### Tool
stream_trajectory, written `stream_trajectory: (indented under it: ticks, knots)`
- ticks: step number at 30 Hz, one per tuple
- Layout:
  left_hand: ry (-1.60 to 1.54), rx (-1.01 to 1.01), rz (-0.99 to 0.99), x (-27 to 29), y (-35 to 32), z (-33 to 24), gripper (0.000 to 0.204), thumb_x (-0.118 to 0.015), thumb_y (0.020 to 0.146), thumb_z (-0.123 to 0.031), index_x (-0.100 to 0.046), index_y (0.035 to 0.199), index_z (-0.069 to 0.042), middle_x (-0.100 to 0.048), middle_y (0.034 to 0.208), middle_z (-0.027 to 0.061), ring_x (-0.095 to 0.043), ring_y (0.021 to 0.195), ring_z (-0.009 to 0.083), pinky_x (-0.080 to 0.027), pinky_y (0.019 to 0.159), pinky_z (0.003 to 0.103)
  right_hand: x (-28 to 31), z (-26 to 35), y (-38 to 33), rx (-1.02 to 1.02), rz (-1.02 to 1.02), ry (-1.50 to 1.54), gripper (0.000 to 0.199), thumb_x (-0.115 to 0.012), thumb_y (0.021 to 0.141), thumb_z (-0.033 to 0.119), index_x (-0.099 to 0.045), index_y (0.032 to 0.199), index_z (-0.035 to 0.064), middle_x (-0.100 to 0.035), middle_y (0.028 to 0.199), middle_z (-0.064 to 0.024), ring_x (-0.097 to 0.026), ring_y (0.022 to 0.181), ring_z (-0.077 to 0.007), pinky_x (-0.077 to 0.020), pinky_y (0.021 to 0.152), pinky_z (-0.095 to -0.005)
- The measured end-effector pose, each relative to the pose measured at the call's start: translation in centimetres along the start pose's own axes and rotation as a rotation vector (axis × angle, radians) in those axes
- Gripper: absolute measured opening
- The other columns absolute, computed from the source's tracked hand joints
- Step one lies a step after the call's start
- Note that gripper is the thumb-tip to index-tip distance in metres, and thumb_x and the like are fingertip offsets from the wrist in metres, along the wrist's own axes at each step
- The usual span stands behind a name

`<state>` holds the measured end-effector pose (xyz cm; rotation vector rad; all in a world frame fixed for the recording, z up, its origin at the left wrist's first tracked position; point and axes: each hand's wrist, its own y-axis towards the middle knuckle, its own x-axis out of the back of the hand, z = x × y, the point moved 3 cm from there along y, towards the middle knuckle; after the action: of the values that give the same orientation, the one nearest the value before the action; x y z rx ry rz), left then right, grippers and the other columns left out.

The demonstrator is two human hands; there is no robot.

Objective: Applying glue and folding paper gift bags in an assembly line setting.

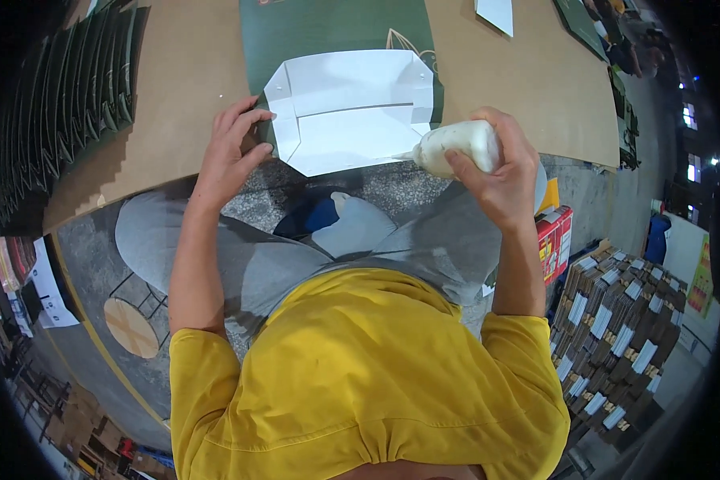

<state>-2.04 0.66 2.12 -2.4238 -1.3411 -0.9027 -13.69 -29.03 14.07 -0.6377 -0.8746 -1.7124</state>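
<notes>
A dark green paper bag (pixel 336 32) lies flat on the table, its white bottom flaps (pixel 352 132) folded open at the near end. My right hand (pixel 504 164) is wrapped around a whitish squeeze bottle (pixel 456 148), tilted so its nozzle points left and meets the right part of the near flap. At the bag's left edge, my left hand (pixel 236 148) has its fingers apart, with fingertips resting at the green side next to the white flap. Whether the thumb grips the edge cannot be made out.
Several folded dark green bags (pixel 72 104) stand in a row on the left of the brown table (pixel 528 80). A white card (pixel 496 14) lies at the far right. A red box (pixel 554 240) is beside my right forearm; bundled cardboard stacks (pixel 616 336) stand beyond it.
</notes>
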Motion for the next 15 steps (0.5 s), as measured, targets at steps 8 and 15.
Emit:
stream_trajectory:
  ticks: [8,15]
  knots:
    - [0.007,0.002,0.004,0.0,0.0,0.2,0.043,-0.064,0.072,-0.007,-0.056,0.114,-0.011,-0.042,0.133,0.0128,-0.037,0.123,0.0324,-0.034,0.101,0.039,1.2,-1.2,-0.7,-0.073,-0.067,-0.038,0.044,-0.077,0.061,0.01,-0.059,0.1,0.0034,-0.061,0.09,-0.014,-0.062,0.079,-0.0299,-0.0496,0.07,-0.0345]
    - [0.013,0.001,0.002,0.0,-0.1,0.2,0.043,-0.064,0.073,-0.009,-0.056,0.114,-0.01,-0.042,0.133,0.0131,-0.037,0.123,0.0329,-0.033,0.102,0.04,3.0,-1.4,-1.1,-0.176,-0.215,-0.067,0.044,-0.078,0.063,0.01,-0.058,0.102,0.0022,-0.062,0.093,-0.0137,-0.063,0.082,-0.0268,-0.0496,0.073,-0.033]
